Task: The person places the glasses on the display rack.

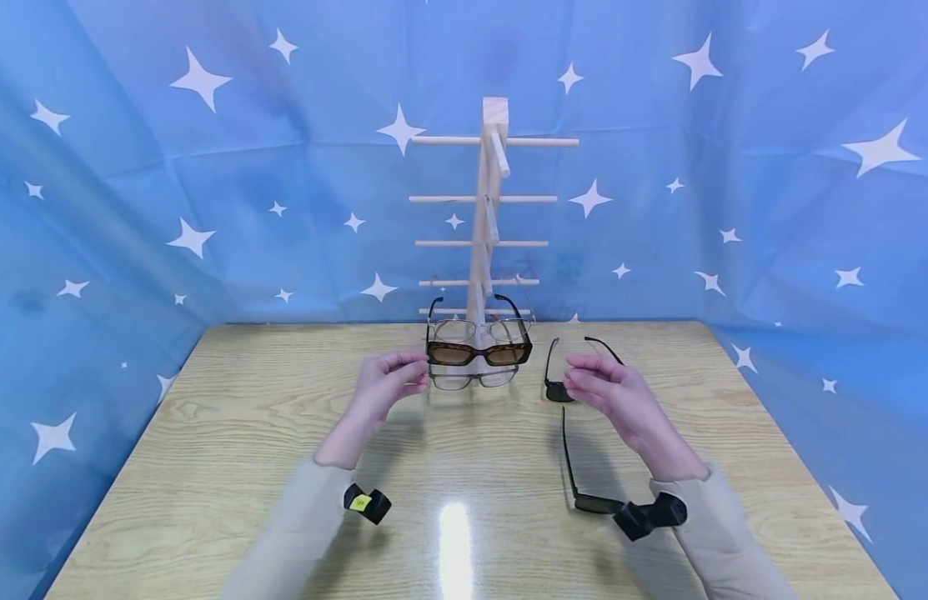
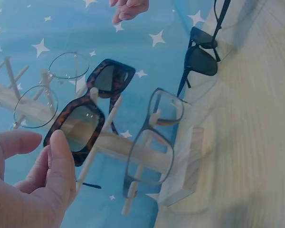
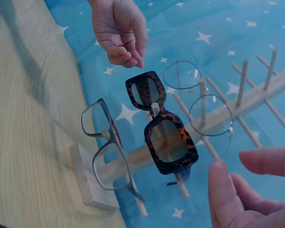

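Tortoiseshell sunglasses [image 1: 503, 357] sit on a peg of an upright wooden display rack [image 1: 480, 233]. My left hand [image 1: 384, 383] is beside their left end, fingers bent; the right wrist view shows a small gap between its fingertips and the frame. On the other side, my right hand [image 1: 617, 396] hovers clear of the rack, thumb and fingers apart, with nothing between them. Round wire-framed glasses [image 3: 232, 112] rest one level above the sunglasses. Grey-framed clear glasses [image 3: 111, 127] hang on the level below, close to the rack's base [image 3: 88, 183].
Two pairs of dark sunglasses lie on the wooden table to the right: one pair [image 1: 558, 392] partly behind my right hand, another pair [image 1: 599, 503] nearer, partly covered by the wrist camera. Bare pegs [image 1: 539, 142] stick out higher up. Blue star-patterned cloth [image 1: 321, 83] hangs behind.
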Motion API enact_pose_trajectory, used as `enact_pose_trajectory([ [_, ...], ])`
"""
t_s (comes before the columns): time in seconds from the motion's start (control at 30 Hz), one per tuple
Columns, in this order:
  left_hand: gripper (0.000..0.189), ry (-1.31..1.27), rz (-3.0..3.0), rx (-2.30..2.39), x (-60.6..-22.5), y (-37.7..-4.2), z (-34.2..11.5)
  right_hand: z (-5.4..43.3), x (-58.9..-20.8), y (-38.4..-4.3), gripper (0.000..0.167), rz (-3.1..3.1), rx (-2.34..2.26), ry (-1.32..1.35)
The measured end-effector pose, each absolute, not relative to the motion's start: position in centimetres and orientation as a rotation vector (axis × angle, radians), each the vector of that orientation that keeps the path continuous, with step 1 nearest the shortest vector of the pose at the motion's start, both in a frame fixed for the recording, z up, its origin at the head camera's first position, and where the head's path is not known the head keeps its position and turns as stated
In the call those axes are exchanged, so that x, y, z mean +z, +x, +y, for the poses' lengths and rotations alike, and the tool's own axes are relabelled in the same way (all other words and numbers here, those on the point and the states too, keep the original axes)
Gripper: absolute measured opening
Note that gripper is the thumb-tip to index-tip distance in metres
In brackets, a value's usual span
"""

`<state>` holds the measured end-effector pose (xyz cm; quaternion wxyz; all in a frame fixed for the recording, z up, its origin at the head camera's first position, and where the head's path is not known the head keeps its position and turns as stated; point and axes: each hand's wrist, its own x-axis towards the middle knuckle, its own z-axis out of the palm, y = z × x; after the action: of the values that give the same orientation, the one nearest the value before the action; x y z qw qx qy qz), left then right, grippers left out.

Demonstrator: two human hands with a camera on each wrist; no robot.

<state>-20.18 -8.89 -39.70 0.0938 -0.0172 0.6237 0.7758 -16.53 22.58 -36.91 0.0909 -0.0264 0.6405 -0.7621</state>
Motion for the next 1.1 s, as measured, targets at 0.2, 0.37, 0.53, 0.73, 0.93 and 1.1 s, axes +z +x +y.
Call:
enact_pose_trajectory([
  [0.2,0.023,-0.039,1.85,2.249,-40.5,-19.4,-8.1,23.2,-37.5,-15.6,0.016,1.922,-2.265,-0.075],
  [0.37,0.027,-0.02,1.843,2.223,-41.4,-19.0,-7.4,23.7,-38.0,-14.8,0.015,1.925,-2.281,-0.09],
  [0.53,0.026,0.007,1.828,2.23,-42.2,-18.6,-6.4,24.5,-38.4,-14.1,0.018,1.914,-2.293,-0.122],
  [0.73,0.022,0.055,1.813,2.191,-43.5,-18.1,-4.8,25.7,-39.1,-13.3,0.02,1.928,-2.305,-0.121],
  [0.93,0.023,0.101,1.773,2.183,-44.6,-17.6,-3.1,26.8,-39.9,-12.6,0.023,1.91,-2.348,-0.105],
  [1.1,0.027,0.12,1.738,2.159,-45.2,-17.1,-1.5,27.9,-40.6,-12.1,0.025,1.867,-2.396,-0.122],
])
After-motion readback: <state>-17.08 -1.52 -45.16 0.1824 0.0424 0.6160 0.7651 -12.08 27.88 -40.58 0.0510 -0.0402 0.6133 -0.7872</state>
